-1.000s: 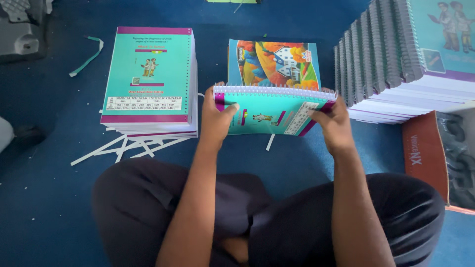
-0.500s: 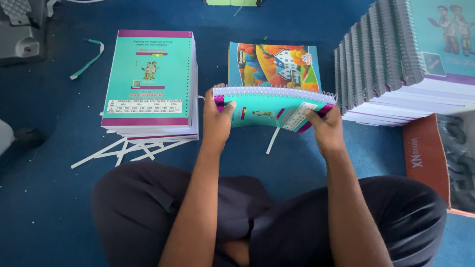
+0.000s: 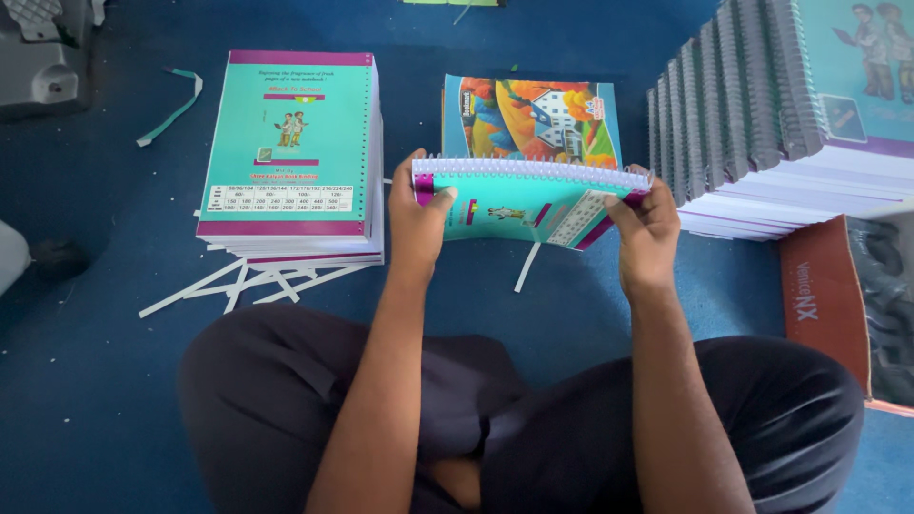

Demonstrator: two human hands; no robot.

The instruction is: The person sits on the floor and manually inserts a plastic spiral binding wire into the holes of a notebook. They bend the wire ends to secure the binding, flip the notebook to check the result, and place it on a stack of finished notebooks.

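Head view shows left hand and right hand pinching the ends of a spiral-bound notebook, raised just before the colourful book, seemingly checking its binding

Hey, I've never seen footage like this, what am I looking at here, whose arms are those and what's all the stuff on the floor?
The camera sits on a person's head, looking down at their crossed legs on a blue floor. Their left hand and right hand grip the two ends of a teal spiral-bound notebook. Behind it lies a colourful house-picture cover. At the left is a stack of teal punched covers with white paper strips beside it. At the right stands a pile of bound notebooks.
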